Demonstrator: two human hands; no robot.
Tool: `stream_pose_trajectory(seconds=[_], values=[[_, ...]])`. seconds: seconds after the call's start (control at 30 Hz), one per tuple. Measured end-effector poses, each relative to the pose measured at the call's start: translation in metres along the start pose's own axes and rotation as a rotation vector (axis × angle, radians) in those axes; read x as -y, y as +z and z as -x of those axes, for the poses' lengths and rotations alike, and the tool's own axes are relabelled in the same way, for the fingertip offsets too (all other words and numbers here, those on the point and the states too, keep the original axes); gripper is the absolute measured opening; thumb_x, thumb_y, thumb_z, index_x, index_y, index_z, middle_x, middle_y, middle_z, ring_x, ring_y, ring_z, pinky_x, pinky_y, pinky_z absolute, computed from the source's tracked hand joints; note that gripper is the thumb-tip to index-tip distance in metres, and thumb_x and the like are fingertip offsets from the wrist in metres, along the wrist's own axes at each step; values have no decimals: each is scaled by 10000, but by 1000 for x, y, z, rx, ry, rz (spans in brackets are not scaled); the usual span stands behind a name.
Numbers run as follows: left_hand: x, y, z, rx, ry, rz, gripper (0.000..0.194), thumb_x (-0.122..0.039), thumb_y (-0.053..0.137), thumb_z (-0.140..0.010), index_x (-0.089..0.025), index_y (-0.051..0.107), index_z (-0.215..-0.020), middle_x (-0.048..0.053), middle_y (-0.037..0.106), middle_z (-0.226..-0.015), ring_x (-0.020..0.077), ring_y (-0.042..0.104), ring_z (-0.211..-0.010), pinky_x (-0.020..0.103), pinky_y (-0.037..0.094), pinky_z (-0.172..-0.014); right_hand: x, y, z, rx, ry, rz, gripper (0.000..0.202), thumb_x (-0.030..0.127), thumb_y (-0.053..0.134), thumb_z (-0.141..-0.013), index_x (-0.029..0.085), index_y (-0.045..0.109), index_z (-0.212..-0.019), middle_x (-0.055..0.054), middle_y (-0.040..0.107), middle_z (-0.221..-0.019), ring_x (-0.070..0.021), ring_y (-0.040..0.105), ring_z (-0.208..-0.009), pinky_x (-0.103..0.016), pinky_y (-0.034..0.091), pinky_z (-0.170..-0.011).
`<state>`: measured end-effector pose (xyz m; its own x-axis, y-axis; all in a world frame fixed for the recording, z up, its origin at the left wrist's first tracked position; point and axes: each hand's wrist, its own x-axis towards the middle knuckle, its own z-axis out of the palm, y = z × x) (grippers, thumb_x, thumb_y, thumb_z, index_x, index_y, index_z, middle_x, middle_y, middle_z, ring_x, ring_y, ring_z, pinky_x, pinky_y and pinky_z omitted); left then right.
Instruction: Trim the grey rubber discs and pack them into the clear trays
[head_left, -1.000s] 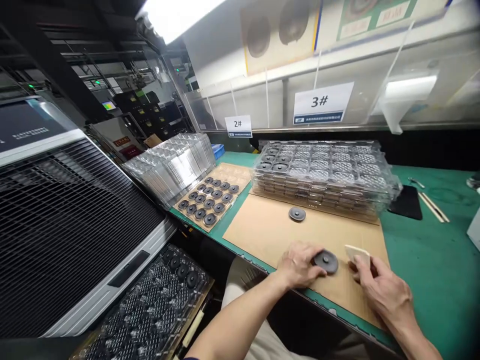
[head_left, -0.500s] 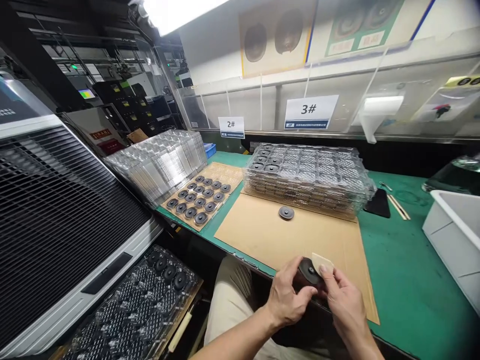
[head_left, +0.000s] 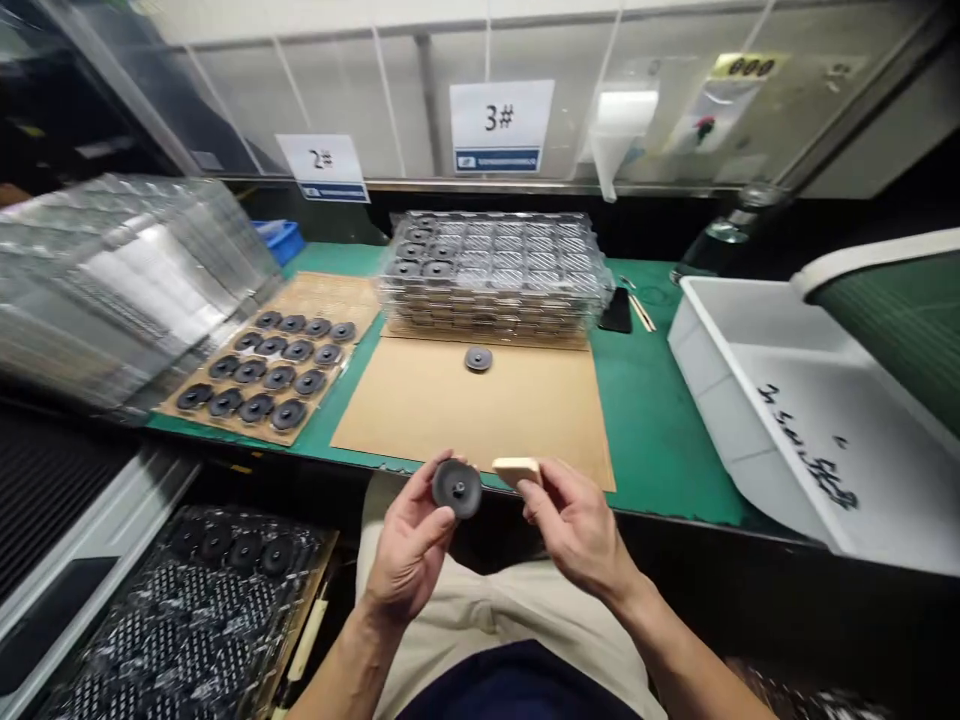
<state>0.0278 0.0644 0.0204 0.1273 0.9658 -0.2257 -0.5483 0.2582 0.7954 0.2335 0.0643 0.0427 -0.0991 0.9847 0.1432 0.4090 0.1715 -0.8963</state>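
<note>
My left hand (head_left: 411,550) is closed on the edge of a round black disc (head_left: 457,488) with a small stud at its centre, its face turned up toward me. In my right hand (head_left: 581,525) is a flat cream-coloured block (head_left: 516,470), pinched between thumb and fingers. A gap separates block and disc. Both hands are over my lap at the bench's front edge. Beyond them, a similar dark disc (head_left: 478,359) lies on the brown cardboard sheet (head_left: 450,420).
Behind the cardboard is a stack of clear trays (head_left: 499,275), with discs at its left. Several discs sit in a tray on another cardboard piece (head_left: 330,290). A white bin (head_left: 720,430) stands right; a tray (head_left: 195,620) lies low left, near stacked plastic trays (head_left: 150,290).
The view has swung right and down. My hands have moved apart, and the cream block, which was against the disc, is now clear of it. The disc's face is turned more toward me.
</note>
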Motion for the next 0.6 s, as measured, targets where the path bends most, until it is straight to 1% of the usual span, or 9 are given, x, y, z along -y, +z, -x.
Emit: stream_pose_trajectory(seconds=[0.07,0.13,0.2,0.27,0.33,0.4,0.5,0.6], values=[[-4,-1,8,-21,-44,10,622,-351,894,-728,-294,710,-1319,93,699,-1368,355,557,-1385,503,384,-1219,16,-4,3,110,-168,85,232,300,459,-1059,211,666,-1007,-40,653,-875,-162,610,-778,-266,475,-711],[-4,0,15,-41,-83,4,638,-385,901,-712,-307,713,-1317,90,705,-1358,363,542,-1399,509,395,-1214,28,-6,6,173,-257,180,205,224,452,-1045,215,657,-1030,-47,655,-944,-160,595,-812,-268,452,-728],[-2,1,21,-70,-112,-10,644,-419,900,-706,-317,715,-1315,84,711,-1349,366,547,-1394,517,394,-1216,33,-7,9,143,-270,288,199,185,455,-1026,215,650,-1053,-46,647,-954,-162,579,-811,-272,428,-718],[-1,3,26,-106,-130,-16,630,-454,888,-713,-318,722,-1305,81,728,-1319,365,578,-1364,524,394,-1215,34,-7,12,124,-274,348,169,177,469,-1005,203,633,-973,-36,613,-885,-161,546,-767,-279,399,-692],[-1,3,28,-134,-144,-10,598,-484,865,-734,-314,731,-1292,81,741,-1296,363,611,-1327,527,414,-1202,35,-9,15,164,-295,361,161,185,484,-981,199,582,-854,-20,560,-802,-156,503,-711,-289,361,-651],[-1,4,30,-151,-153,-12,555,-488,835,-767,-310,738,-1284,79,742,-1297,359,634,-1299,522,450,-1178,36,-12,17,193,-306,369,171,200,485,-978,202,558,-824,-13,546,-779,-153,495,-696,-292,341,-640],[-2,8,31,-174,-160,-11,475,-468,785,-825,-288,752,-1263,75,751,-1277,318,686,-1218,448,548,-1089,38,-15,18,160,-283,397,176,213,471,-1003,198,581,-866,-11,578,-804,-142,510,-703,-285,333,-652],[-6,14,32,-181,-199,56,406,-426,765,-863,-244,769,-1226,79,775,-1203,250,739,-1067,324,634,-901,38,-17,20,209,-290,361,211,223,487,-988,202,523,-781,15,536,-733,-123,442,-624,-288,295,-608]])
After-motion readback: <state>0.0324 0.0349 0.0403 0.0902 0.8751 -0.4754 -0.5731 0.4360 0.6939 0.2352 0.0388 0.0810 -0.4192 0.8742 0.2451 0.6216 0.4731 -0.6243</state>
